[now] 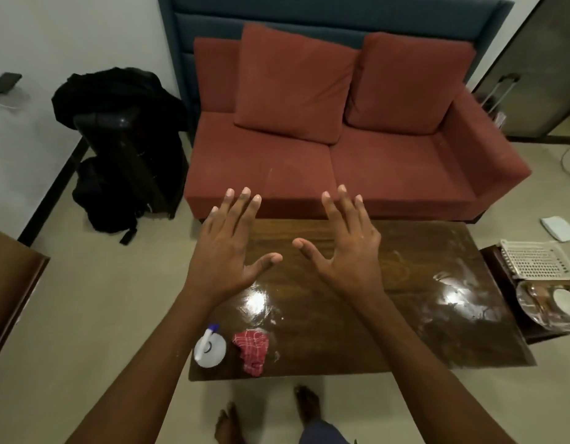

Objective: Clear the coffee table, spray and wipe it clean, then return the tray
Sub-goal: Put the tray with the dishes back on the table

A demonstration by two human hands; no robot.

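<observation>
Hands out over the coffee table point(405, 315), palms down: left hand point(226, 251) and right hand point(344, 248) both with fingers spread wide, thumbs angled toward each other, holding nothing. Tabletop glossy, streaked, with two light glares. Spray bottle point(210, 346) stands at the near left corner, red checked cloth point(252, 350) crumpled just beside it. Tray point(527, 302) with a white cup point(567, 301) sits off the table, on a low stand at its right end, next to a white basket point(533, 261).

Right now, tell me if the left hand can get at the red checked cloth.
Probably yes: the left hand is open and holds nothing, and the cloth lies uncovered at the table's near edge.
</observation>
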